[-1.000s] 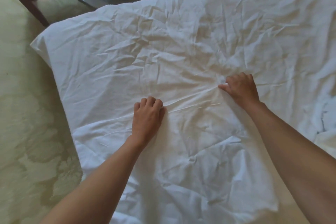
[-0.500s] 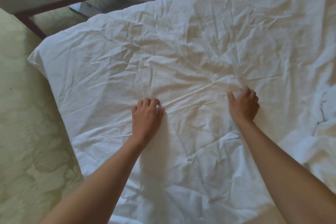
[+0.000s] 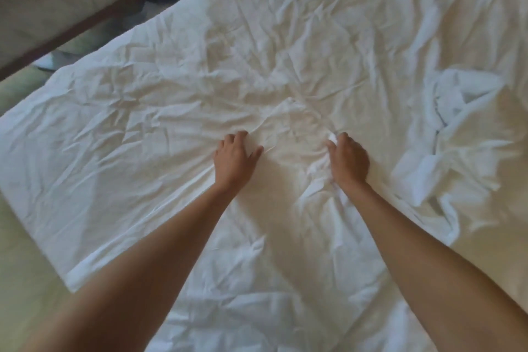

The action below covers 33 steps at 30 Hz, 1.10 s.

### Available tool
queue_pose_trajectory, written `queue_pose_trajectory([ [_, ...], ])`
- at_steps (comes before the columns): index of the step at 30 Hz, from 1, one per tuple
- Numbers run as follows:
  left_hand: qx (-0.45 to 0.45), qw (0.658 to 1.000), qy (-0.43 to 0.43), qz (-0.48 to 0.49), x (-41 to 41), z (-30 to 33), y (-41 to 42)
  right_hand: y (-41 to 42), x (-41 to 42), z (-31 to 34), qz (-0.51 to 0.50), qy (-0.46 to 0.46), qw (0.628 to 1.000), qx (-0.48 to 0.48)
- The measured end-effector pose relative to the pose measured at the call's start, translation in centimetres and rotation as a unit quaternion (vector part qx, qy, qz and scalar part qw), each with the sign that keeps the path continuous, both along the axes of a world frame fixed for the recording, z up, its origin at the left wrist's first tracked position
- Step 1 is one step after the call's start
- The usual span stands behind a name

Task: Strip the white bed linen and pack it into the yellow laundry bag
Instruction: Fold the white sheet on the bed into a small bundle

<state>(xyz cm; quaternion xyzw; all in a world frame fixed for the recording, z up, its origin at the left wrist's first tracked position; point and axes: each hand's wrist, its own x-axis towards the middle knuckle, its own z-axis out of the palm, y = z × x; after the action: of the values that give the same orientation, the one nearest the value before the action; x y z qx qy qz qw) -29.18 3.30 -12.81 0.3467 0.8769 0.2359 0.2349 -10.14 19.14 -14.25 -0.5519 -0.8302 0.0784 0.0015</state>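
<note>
- While both arms reach forward, the left hand (image 3: 234, 158) presses on the sheet (image 3: 143, 151), fingers curled into a fold.
- Between the hands, cloth bunches into creases.
- Right hand (image 3: 348, 161) clamps a wad of sheet.
- Right of it lies a crumpled heap (image 3: 457, 128).

We cannot see the fingertips of the right hand (image 3: 349, 158); they sink into a bunched fold of the white sheet (image 3: 160, 134), and the palm is hidden too. The left hand (image 3: 235, 160) shows only its back. The sheet runs off the top, right and bottom edges. Both forearms are cut off at the bottom edge. Under the dark wooden rail (image 3: 94, 20), pale objects on the floor are too blurred for us to name.
</note>
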Motion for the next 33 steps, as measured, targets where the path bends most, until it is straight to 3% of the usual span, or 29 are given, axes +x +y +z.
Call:
queue_pose_trajectory([
  [4, -0.004, 0.990, 0.067, -0.125, 0.9, 0.3, 3.5, -0.6, 1.1, -0.1, 0.028, 0.042, 0.999, 0.013],
  [7, 0.003, 0.966, 0.085, -0.244, 1.6, 0.4, 6.9, -2.2, 3.8, 0.1, -0.014, 0.051, 0.997, 0.063],
  [14, 0.033, 0.865, 0.089, -0.493, 3.3, -1.1, 14.3, -4.5, 9.5, -0.6, -0.093, 0.012, 0.988, 0.123],
  [20, 0.101, 0.841, 0.099, -0.523, 2.2, -1.4, 16.0, -3.5, 8.4, -1.4, -0.092, 0.011, 0.983, 0.160],
  [28, 0.152, 0.840, 0.224, -0.470, -4.5, 3.4, 22.2, 5.3, 2.4, 3.7, -0.057, -0.009, 0.973, 0.222],
  [31, 0.119, 0.843, 0.270, -0.450, -5.6, 4.8, 25.2, 9.5, 1.3, 5.5, -0.063, -0.012, 0.983, 0.175],
  [33, 0.062, 0.849, 0.276, -0.446, -5.8, 4.2, 26.2, 10.8, 1.7, 5.4, -0.084, -0.034, 0.993, 0.076],
])
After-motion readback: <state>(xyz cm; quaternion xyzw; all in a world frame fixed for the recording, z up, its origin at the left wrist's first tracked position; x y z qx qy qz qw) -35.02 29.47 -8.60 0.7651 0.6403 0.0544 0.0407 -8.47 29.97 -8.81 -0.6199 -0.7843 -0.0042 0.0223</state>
